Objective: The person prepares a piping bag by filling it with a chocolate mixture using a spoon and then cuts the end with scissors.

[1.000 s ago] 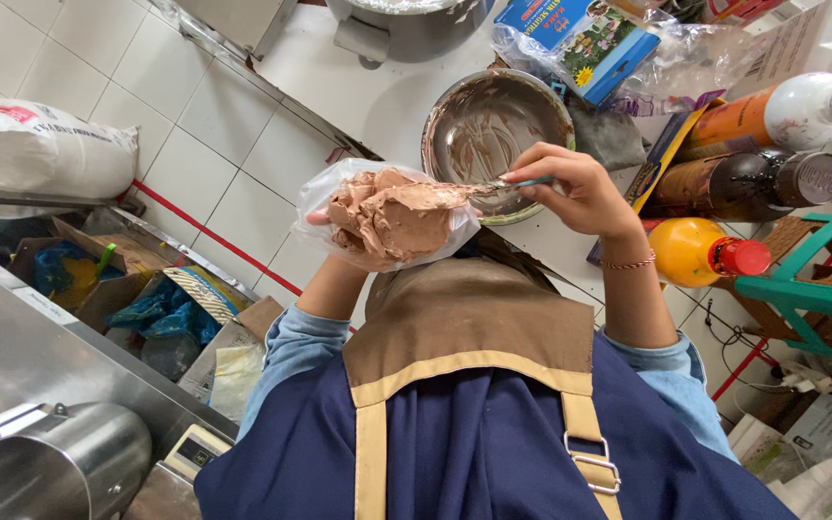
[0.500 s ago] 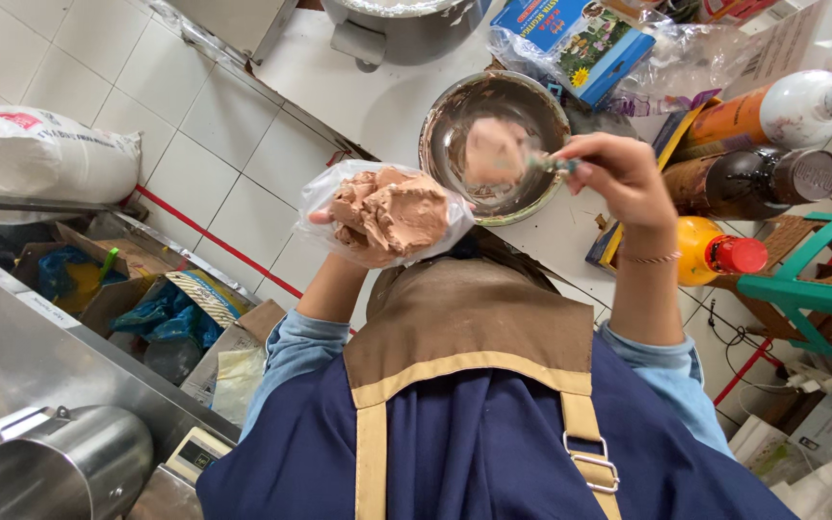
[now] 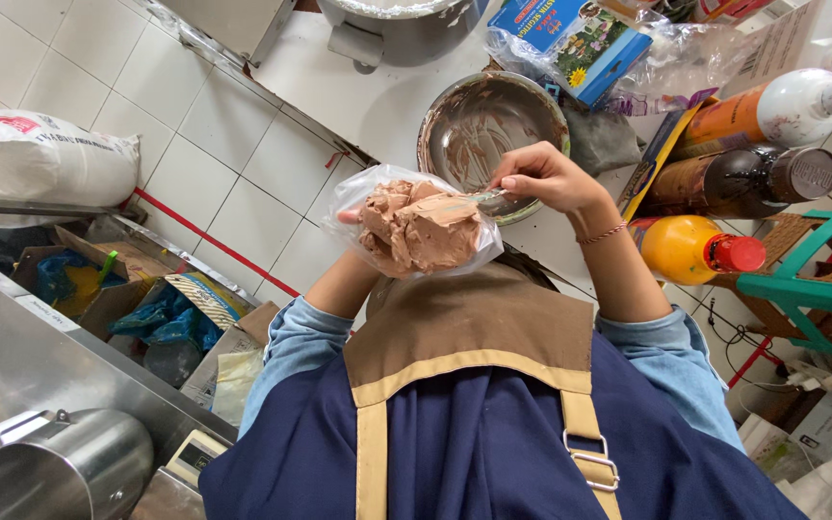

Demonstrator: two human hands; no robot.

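1. Left hand (image 3: 370, 223): mostly hidden under a clear plastic bag (image 3: 416, 226); fingers wrapped around it from below, holding it up in front of the apron (image 3: 474, 385).
2. Bag: filled with brown paste (image 3: 430, 231), mouth open toward the right hand; held above the counter's near edge, just short of the bowl.
3. Right hand (image 3: 543, 178): fingers pinched closed on a spoon (image 3: 485, 195), whose tip lies at the bag's opening, touching the paste.
4. Metal bowl (image 3: 488, 125): on the white counter (image 3: 377, 96) just beyond the hands, inside smeared with brown residue.
5. Right of the bowl: blue box (image 3: 580, 43) in plastic wrap, a white-capped bottle (image 3: 782, 106), a dark bottle (image 3: 734, 183), a yellow bottle (image 3: 690, 250) with a red cap, all lying near one another.
6. Left side: white sack (image 3: 40, 159) on a shelf; steel jug (image 3: 60, 472) at the lower corner; cardboard boxes (image 3: 156, 308) on the tiled floor.
7. Right edge: green stool frame (image 3: 811, 289).
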